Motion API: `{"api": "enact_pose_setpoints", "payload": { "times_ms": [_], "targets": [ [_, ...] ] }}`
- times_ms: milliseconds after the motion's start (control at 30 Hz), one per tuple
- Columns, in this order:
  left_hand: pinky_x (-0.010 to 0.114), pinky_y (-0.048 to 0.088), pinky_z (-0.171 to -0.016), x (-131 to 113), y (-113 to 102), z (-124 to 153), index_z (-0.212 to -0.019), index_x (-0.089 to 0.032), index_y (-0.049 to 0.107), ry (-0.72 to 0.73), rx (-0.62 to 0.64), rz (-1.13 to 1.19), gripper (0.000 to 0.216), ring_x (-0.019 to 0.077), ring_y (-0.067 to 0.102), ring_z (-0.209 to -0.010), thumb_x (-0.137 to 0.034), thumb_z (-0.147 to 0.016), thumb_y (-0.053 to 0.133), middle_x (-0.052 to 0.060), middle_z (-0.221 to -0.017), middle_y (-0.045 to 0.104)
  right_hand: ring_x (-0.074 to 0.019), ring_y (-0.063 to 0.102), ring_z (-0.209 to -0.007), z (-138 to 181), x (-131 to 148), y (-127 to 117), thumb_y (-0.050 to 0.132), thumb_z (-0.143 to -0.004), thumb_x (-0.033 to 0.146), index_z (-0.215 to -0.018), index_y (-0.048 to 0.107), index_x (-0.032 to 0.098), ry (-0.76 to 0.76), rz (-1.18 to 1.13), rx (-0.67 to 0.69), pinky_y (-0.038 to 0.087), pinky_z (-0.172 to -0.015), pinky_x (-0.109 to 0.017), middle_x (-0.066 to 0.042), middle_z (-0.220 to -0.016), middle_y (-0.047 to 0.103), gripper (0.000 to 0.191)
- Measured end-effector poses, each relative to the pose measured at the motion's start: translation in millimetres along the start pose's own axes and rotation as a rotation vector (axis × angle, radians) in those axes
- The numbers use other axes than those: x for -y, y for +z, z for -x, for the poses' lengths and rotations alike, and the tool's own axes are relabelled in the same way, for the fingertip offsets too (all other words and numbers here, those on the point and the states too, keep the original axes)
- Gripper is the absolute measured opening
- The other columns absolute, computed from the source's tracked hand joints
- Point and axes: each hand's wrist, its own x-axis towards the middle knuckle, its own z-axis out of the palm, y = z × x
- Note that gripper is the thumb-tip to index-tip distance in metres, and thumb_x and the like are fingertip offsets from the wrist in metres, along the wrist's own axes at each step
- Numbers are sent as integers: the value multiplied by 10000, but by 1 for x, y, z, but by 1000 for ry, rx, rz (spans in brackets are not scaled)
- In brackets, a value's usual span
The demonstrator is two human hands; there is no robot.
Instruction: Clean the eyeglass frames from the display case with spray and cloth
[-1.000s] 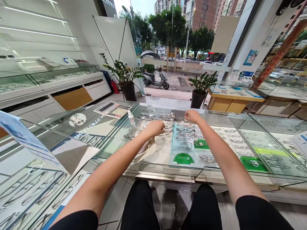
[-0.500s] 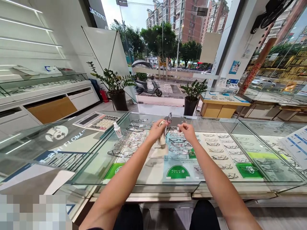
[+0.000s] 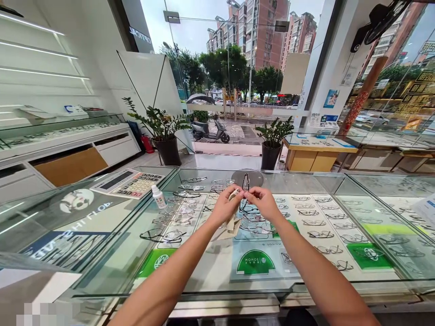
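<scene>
Above the glass display case (image 3: 210, 283), a pair of dark-framed eyeglasses (image 3: 246, 182) is held up on edge between my two hands. My left hand (image 3: 224, 206) is closed on the eyeglasses and also has a beige cloth (image 3: 233, 227) bunched in it, its end hanging below the palm. My right hand (image 3: 263, 203) pinches the eyeglasses from the other side, fingertips meeting those of the left. A small white bottle (image 3: 158, 197) stands upright on the glass, left of my left hand. Rows of eyeglass frames (image 3: 163, 235) lie inside the case beneath my arms.
A large calculator (image 3: 129, 182) lies on the counter at the left. A sheet of paper (image 3: 426, 210) is at the right edge. Two potted plants (image 3: 169, 147) stand beyond the case, before a glass front. A wooden cabinet (image 3: 314, 156) is at back right.
My right hand has moved left to the eyeglasses and now pinches them; before, it was apart from them. The view has tilted up slightly, and the eyeglasses have turned upright between the hands.
</scene>
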Motion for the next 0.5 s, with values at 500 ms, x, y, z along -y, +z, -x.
{"api": "enact_pose_setpoints", "payload": {
  "times_ms": [500],
  "targets": [
    [422, 591, -1030, 1, 1, 3, -1068, -208, 769, -26, 84, 141, 481, 293, 743, -1132, -611, -830, 882, 120, -1140, 787, -189, 572, -687, -3, 3, -7, 845, -745, 806, -790, 739, 250, 30, -60, -16, 508, -695, -348, -5, -689, 641, 567]
  ]
}}
